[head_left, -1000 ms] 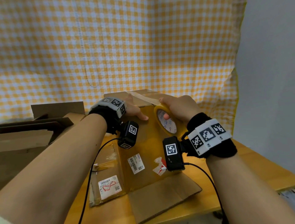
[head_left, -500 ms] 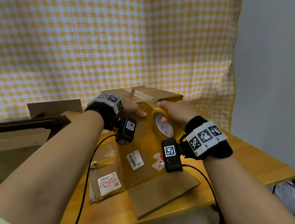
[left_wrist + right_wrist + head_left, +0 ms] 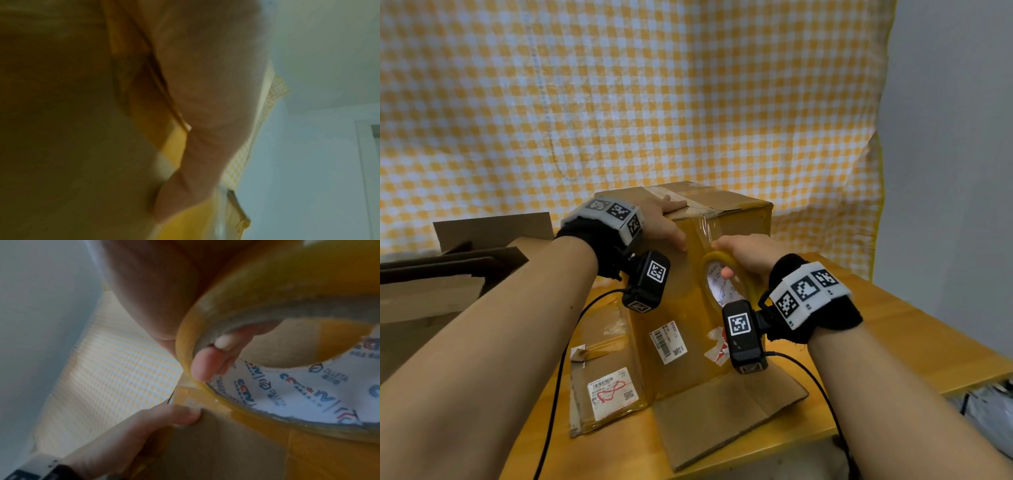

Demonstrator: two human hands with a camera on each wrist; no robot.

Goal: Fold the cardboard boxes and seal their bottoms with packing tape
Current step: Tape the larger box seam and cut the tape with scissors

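A brown cardboard box (image 3: 681, 318) stands on the wooden table with its taped bottom up and its flaps spread on the tabletop. My left hand (image 3: 664, 222) lies flat over the box's near top edge, fingers on top and thumb on the front face. My right hand (image 3: 746, 253) grips a yellowish roll of packing tape (image 3: 726, 284) against the front face, fingers hooked through its core (image 3: 213, 360). A clear strip of tape (image 3: 707, 226) runs from the roll up over the top edge. In the left wrist view only the blurred left hand (image 3: 205, 97) against the box shows.
Flattened cardboard boxes (image 3: 448, 274) are stacked at the left. A flap with a shipping label (image 3: 609, 390) lies left of the box and another flap (image 3: 726, 414) lies toward me. A yellow checked cloth (image 3: 619, 102) hangs behind. The table edge (image 3: 945, 383) runs at the right.
The roll has travelled down the box's front face in my right hand, drawing the tape over the top edge. My left hand has stayed pressed on the box's near top edge.
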